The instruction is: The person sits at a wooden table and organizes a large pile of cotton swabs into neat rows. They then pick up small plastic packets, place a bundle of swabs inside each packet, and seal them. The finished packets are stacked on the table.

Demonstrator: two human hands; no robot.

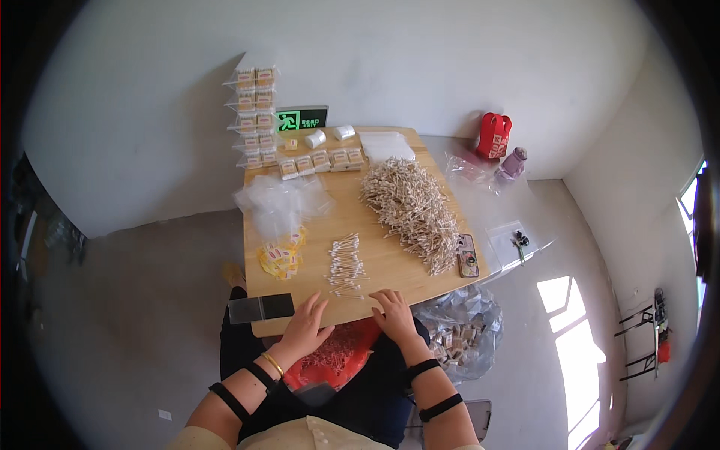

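Note:
My left hand (304,328) is at the table's front edge, fingers spread and nothing in them. Opposite it my right hand (395,316) reaches over the same edge, also open and holding nothing. Just beyond both hands, a loose strip of cotton swabs (346,266) lies on the wooden table (315,289). A big heap of cotton swabs (412,206) covers the table's right side. Yellow printed paper slips (283,257) lie left of the strip, with clear plastic bags (277,206) behind them. A red bag (356,352) with loose swabs inside sits below my hands, over my lap.
Swab packs (321,161) line the table's back, beside a tall stack of packs (255,120). A phone (467,256) lies at the right edge, a dark flat case (277,305) at front left. A clear sack of packs (459,337) stands below right.

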